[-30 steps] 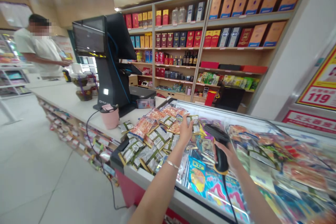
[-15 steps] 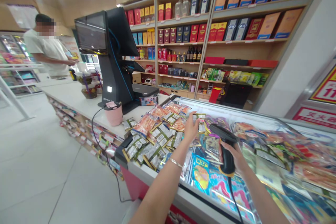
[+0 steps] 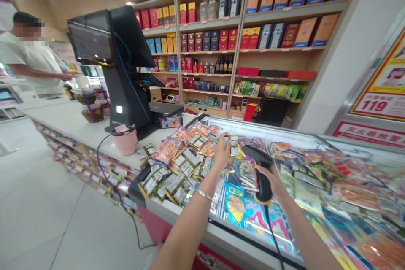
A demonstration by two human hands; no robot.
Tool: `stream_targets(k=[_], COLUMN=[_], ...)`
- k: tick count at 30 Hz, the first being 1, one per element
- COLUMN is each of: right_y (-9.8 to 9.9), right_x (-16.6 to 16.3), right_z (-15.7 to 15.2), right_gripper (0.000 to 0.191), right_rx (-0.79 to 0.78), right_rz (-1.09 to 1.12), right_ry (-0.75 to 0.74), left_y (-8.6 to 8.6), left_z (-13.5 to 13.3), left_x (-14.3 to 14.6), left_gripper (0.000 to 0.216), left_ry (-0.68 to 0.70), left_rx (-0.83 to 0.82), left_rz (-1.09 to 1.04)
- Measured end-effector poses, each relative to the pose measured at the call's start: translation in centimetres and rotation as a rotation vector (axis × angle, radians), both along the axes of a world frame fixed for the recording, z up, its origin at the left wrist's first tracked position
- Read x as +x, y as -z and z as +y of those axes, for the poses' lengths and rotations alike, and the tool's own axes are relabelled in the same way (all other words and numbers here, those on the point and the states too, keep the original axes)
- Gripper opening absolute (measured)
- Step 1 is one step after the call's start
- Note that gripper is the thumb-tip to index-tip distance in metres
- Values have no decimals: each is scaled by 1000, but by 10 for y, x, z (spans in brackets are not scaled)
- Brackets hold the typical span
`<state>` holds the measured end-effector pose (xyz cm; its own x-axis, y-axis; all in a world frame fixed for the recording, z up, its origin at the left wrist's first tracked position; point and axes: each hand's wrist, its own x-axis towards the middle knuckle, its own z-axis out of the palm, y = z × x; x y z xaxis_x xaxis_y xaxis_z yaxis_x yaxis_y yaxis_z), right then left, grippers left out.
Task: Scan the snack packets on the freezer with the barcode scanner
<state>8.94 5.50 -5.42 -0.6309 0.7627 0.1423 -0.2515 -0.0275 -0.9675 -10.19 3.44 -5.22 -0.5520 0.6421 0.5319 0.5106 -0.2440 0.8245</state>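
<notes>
My left hand (image 3: 222, 152) reaches over a glass-topped case, its fingers closed at the edge of a small gold-edged snack packet (image 3: 234, 145). The part of the packet between the fingers is hidden. My right hand (image 3: 276, 181) grips the handle of a black barcode scanner (image 3: 263, 177) with a yellow-orange base. Its head points left, towards the packet, and its cable (image 3: 272, 232) hangs down. Left of my left hand lies a pile of green and silver snack packets (image 3: 186, 162) with clear bags of orange-coloured food (image 3: 169, 149) among them.
A black checkout terminal (image 3: 128, 80), a pink cup (image 3: 125, 141) and a propped phone (image 3: 171, 122) stand on the counter. More bagged snacks (image 3: 357, 194) lie to the right. Shelves of boxes (image 3: 209, 42) line the back. A person (image 3: 34, 59) stands at far left.
The view has turned slightly to the right, so everything sits further left in the picture. Both hands, the packet and the scanner keep nearly the same places relative to each other.
</notes>
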Motion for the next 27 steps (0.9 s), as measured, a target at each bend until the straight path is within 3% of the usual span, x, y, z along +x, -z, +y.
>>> stream_targets(k=[27], right_y=[-1], right_x=[1], right_z=[-1], right_gripper=[30], right_rx=[-45], right_rz=[-20], right_ry=[-49], left_y=[0], left_z=[1], left_x=[-2], left_gripper=[39], left_ry=[-35], left_rx=[33], left_rz=[-29])
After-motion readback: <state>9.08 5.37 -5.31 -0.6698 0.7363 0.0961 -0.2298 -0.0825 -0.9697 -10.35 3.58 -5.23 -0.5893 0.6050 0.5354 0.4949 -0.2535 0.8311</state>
